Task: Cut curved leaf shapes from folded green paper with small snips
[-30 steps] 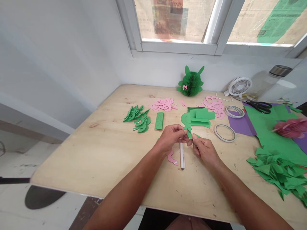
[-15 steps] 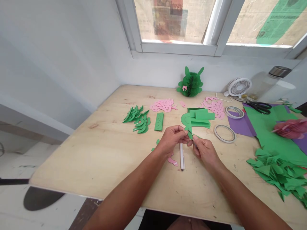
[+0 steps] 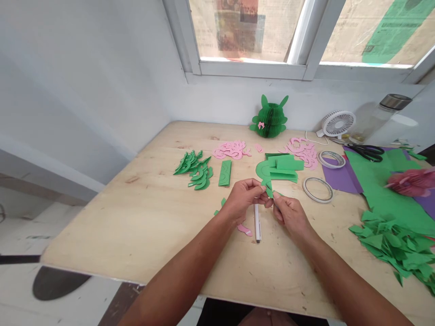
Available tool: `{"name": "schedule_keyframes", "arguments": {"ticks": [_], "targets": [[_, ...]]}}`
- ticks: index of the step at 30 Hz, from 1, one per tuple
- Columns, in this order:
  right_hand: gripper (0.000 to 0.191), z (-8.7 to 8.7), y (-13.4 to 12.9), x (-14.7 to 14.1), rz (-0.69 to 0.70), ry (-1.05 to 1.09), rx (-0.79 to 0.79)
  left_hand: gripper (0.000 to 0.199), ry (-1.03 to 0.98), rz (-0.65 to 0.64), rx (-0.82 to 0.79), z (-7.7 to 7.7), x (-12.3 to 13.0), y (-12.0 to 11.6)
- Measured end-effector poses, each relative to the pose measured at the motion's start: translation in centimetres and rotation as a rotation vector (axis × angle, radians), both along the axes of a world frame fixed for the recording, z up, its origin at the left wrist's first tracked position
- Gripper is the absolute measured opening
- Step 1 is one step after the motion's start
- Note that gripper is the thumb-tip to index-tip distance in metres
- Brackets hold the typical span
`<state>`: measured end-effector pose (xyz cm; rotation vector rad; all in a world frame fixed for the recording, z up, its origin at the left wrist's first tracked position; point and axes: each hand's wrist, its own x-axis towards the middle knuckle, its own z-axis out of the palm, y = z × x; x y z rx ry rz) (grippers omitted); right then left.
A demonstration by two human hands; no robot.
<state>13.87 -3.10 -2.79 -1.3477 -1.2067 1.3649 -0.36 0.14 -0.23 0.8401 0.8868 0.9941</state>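
Note:
My left hand (image 3: 245, 197) pinches a small green paper piece (image 3: 267, 185) between thumb and fingers. Close by on its right, my right hand (image 3: 288, 212) has its fingers closed at the lower edge of the same piece; whatever else it grips is too small to make out. A white pen (image 3: 257, 224) lies on the table below the hands. Just beyond them rest folded green paper strips (image 3: 283, 167). A pink paper cutout (image 3: 244, 230) and small green bits (image 3: 223, 202) lie beside my left hand, partly covered by it.
Green cutouts (image 3: 200, 174), a green card (image 3: 224, 173) and pink cutouts (image 3: 231, 150) lie left. A green paper figure (image 3: 270, 120) stands behind. To the right are tape rolls (image 3: 318, 189), black scissors (image 3: 366, 152), a white fan (image 3: 339, 122), a bottle (image 3: 385, 113) and green scraps (image 3: 396, 246).

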Motion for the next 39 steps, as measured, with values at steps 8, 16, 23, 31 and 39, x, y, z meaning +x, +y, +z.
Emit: {"name": "schedule_keyframes", "arguments": {"ticks": [8,16,23,31,39], "targets": [[0.048,0.07,-0.01,0.18,0.016,-0.045,0.022,0.02,0.039,-0.007,0.003,-0.11,-0.29,0.36],[0.052,0.53,-0.15,0.04,0.026,-0.083,0.007,0.021,0.024,0.07,0.016,0.39,-0.44,0.32],[0.052,0.36,-0.09,0.11,0.012,-0.075,0.002,0.02,0.007,0.101,-0.004,0.49,-0.09,0.04],[0.048,0.3,-0.03,0.13,-0.008,-0.057,0.003,0.02,-0.073,0.127,-0.016,-0.15,0.34,0.03],[0.047,0.58,-0.15,0.34,0.031,-0.03,-0.008,0.02,-0.092,0.199,-0.026,-0.07,0.3,0.13]]}}
